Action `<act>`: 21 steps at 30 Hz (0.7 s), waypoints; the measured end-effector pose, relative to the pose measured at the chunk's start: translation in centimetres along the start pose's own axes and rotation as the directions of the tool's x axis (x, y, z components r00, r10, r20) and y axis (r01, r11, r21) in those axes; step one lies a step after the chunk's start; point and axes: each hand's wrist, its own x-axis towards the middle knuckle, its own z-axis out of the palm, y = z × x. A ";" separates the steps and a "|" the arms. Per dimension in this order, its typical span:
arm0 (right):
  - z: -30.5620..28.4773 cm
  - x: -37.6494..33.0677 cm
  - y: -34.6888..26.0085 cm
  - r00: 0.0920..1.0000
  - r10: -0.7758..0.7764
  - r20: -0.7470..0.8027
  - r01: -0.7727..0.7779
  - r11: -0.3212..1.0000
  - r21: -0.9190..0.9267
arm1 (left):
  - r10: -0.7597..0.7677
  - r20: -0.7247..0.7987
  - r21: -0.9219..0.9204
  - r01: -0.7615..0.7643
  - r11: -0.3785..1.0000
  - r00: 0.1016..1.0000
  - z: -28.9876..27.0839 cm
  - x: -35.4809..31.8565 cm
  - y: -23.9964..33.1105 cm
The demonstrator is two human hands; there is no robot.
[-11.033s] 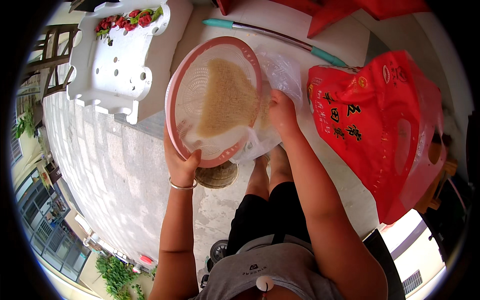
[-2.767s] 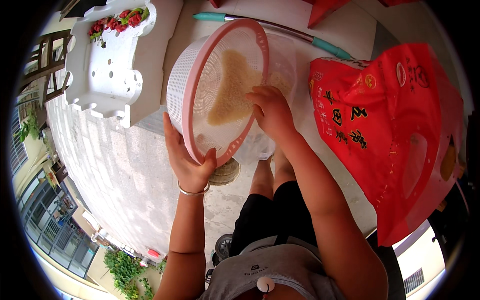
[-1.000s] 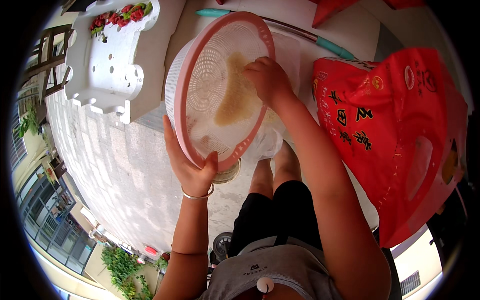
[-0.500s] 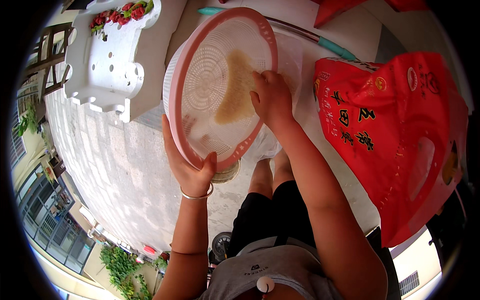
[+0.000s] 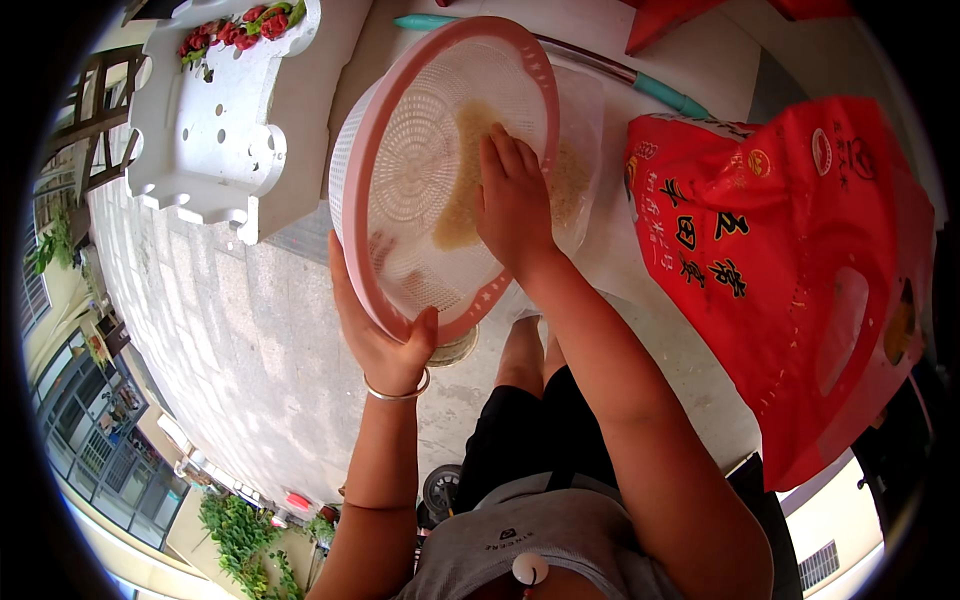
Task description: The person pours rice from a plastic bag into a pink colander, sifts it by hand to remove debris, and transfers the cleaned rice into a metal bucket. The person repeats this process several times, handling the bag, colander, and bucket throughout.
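Rice (image 5: 460,205) lies in a curved pale band inside a white-walled colander (image 5: 361,180) with a pink rim, piled toward the right side of the mesh. The colander is tilted, its open side turned toward the wearer and to the right. The left hand (image 5: 385,340) holds it at the lower left: the thumb hooks over the pink rim while the other fingers stretch along the outer wall, gripping it between them. A silvery bangle (image 5: 398,385) circles that wrist.

The right hand (image 5: 515,205) reaches over the right rim, back of the hand upward, its fingers narrow and almost together above the right edge of the grains. I cannot tell whether they touch or pinch any (the palm is hidden).

Just beyond the right rim is a clear plastic bag (image 5: 580,105) with more pale grains in it. Farther right stands a large red package (image 5: 775,270) with a cut-out handle. Behind the colander lies 1 pole (image 5: 590,62) with 2 teal ends. At the upper left, well apart from the right hand, a white box (image 5: 297,115) with a scalloped edge holds red and green pods (image 5: 245,35).
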 end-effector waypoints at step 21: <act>-0.5 -1.3 0.3 0.975 -0.132 0.176 0.143 0.988 -0.051 | 0.003 -0.001 -0.026 -0.003 1.000 1.000 -0.1 -0.3 -0.4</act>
